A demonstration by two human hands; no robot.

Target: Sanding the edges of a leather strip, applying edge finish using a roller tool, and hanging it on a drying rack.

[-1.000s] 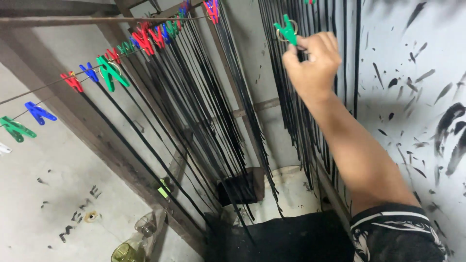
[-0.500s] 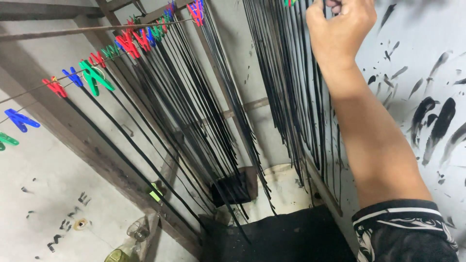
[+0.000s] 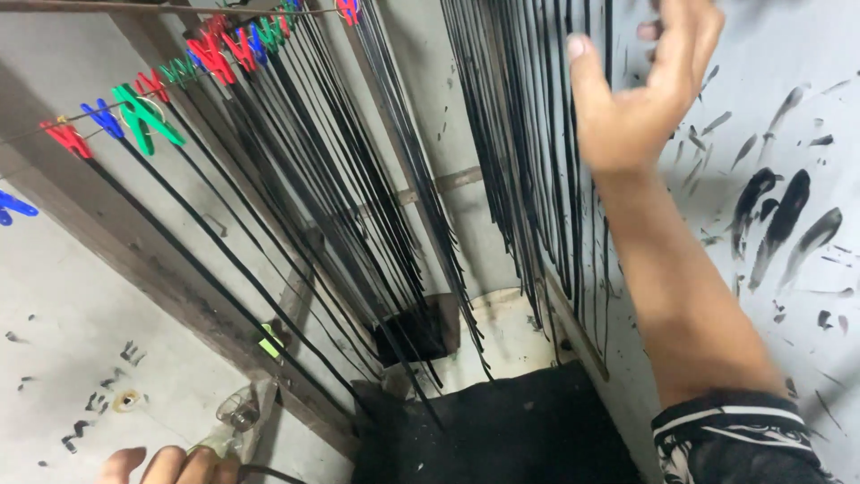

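I see the black strips [image 3: 537, 152] hanging in a dense curtain from the top of the view, just left of the right hand [image 3: 640, 99]. That hand is raised beside them with fingers spread apart, holding nothing; whether the fingertips touch a strip I cannot tell. A second set of black strips [image 3: 296, 188] hangs from a line at upper left, each clamped by coloured clothes pegs [image 3: 148, 116] in red, blue and green. The left hand [image 3: 170, 464] shows only at the bottom edge, fingers curled around a clear bottle [image 3: 235, 417]. A paint-smeared wall [image 3: 779, 206] is at right.
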